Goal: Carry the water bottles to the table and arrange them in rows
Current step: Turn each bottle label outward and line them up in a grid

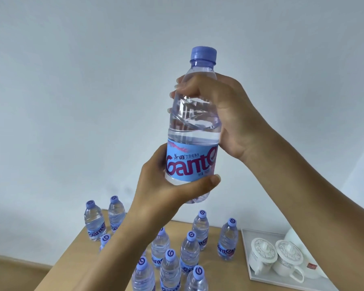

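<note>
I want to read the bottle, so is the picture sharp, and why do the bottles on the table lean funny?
Head view: the held bottle is sharp, its label readable, gripped by the left hand and right hand. The light is soft, with only small glints on the plastic. The bottles on the table lean outward near the bottom edge because the wide lens bends the picture there.

Held bottle (194, 124): clear, lilac-blue cap (203, 53), sky-blue label (190, 162) with magenta lettering and a pink streak on top. Table bottles (190, 254): same caps, each with a white swirl. Table (76, 255): pale tan wood. Tray (248, 248): white. Mugs (286, 260): white, embossed lids. Wall (72, 80): plain bluish white.
</note>
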`<state>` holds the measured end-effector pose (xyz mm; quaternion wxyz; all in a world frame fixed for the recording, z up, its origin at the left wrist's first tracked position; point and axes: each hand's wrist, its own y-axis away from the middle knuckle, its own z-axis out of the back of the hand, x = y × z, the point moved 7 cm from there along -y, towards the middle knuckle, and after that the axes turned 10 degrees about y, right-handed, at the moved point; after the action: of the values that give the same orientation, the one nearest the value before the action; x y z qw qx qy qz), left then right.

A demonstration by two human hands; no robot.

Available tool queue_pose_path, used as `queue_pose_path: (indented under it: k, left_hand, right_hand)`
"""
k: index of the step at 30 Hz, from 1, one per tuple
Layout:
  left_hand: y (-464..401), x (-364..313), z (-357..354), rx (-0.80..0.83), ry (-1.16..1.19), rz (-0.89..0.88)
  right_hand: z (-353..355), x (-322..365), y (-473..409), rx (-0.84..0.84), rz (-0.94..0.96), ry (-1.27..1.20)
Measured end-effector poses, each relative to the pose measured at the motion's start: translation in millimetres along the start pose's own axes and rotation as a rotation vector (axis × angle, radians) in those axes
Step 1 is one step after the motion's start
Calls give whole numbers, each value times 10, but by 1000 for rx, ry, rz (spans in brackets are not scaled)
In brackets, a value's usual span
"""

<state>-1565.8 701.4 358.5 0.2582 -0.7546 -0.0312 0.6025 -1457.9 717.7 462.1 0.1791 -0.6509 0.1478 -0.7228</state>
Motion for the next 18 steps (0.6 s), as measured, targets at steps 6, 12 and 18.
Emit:
queue_pose_path:
  k: [6,12,18]
  left_hand:
    - [-45,155,-24,214,140,129]
    - [-92,173,98,174,170,101]
    - [-115,203,356,129,167,106]
  right_hand:
    - [-63,-29,-19,133,-13,-209]
    - [-104,-74,-106,116,13,24]
    - [-327,-149,-171,106,3,62]
